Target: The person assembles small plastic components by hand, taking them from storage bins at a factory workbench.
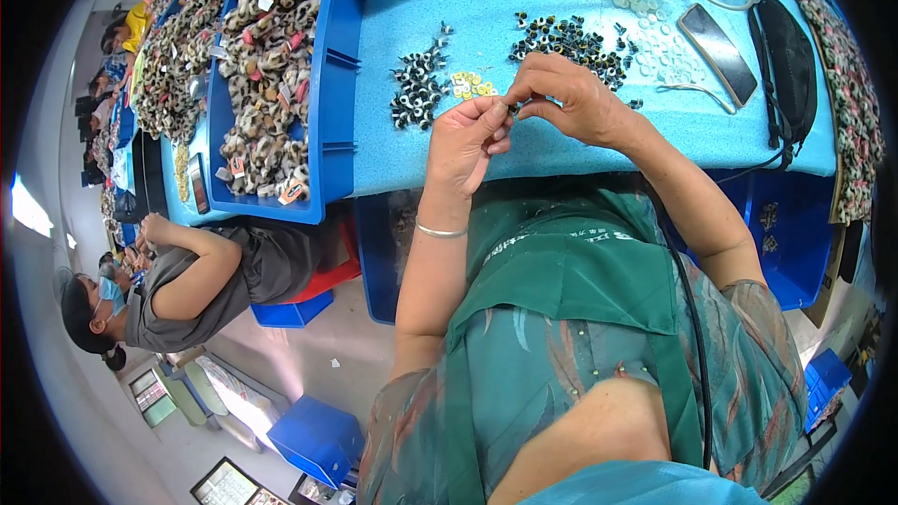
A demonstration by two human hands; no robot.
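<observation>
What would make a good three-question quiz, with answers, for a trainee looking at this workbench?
1. True or false: the phone beside the black pouch lies to the right of the right hand.

2. Which small pieces lie between the left pile of black-and-white pieces and the larger dark pile?
A. Red ones
B. Mostly yellow ones
C. Purple ones

3. How do the fingertips of the left hand stand to those of the right: together or apart?

Key:
1. True.
2. B, the mostly yellow pieces.
3. Together, at a small piece too hidden to identify.
</observation>
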